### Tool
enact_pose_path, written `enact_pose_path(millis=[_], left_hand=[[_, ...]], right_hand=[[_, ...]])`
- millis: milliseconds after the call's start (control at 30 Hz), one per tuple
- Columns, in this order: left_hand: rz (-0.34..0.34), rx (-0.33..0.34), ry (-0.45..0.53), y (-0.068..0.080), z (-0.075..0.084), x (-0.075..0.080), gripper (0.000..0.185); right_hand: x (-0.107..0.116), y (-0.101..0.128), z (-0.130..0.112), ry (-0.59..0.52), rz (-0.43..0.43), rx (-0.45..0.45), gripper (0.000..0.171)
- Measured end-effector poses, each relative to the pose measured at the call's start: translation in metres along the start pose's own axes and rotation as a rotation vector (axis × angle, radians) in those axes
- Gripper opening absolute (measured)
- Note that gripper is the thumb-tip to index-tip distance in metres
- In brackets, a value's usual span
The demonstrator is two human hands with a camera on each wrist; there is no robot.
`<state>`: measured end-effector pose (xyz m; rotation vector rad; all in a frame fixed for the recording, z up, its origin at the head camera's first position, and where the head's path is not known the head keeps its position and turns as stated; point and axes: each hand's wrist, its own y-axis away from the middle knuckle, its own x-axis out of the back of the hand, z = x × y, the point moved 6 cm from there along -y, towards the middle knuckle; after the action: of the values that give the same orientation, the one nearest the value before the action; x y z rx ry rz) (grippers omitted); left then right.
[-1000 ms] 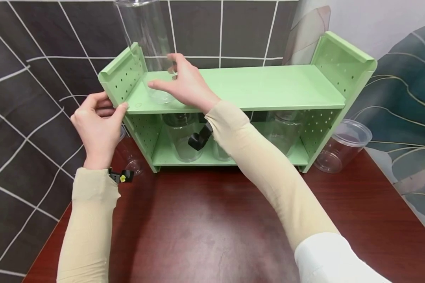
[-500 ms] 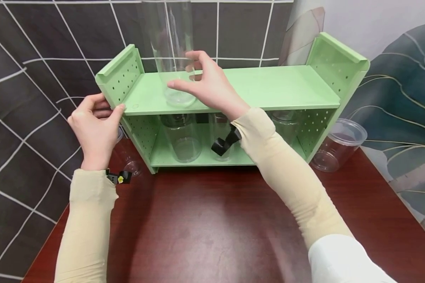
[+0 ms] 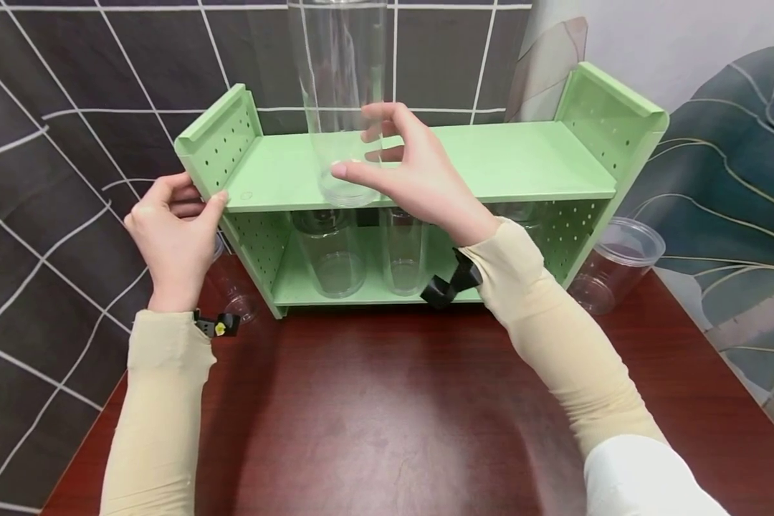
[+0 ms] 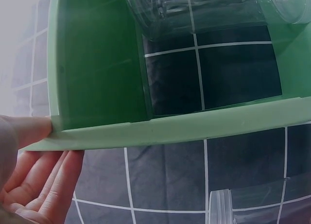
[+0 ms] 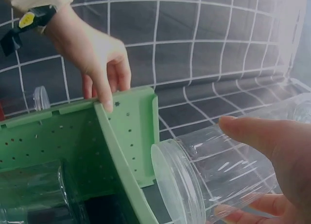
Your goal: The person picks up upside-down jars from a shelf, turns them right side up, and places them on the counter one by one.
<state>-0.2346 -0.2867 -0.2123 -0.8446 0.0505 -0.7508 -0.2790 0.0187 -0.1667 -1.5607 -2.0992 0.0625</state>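
Fingers and thumb of the right hand (image 3: pixel 419 179) curled round a tall clear jar (image 3: pixel 343 93), which stood upright on the top board of the green shelf (image 3: pixel 522 161), near its front edge and left of middle. The left hand (image 3: pixel 174 233) pinched the shelf's left end panel at the front corner, well apart from the jar.
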Motion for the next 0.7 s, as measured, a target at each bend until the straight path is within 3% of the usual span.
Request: enact_pose_path(millis=[300, 700], left_hand=[[0.003, -0.008, 0.005, 0.002, 0.001, -0.001, 0.031], [0.006, 0.001, 0.01, 0.002, 0.0, -0.001, 0.031]], right_hand=[[0.019, 0.035, -0.014, -0.097, 0.04, 0.075, 0.068], [0.047, 0.062, 0.02, -0.151, 0.091, 0.122, 0.071]])
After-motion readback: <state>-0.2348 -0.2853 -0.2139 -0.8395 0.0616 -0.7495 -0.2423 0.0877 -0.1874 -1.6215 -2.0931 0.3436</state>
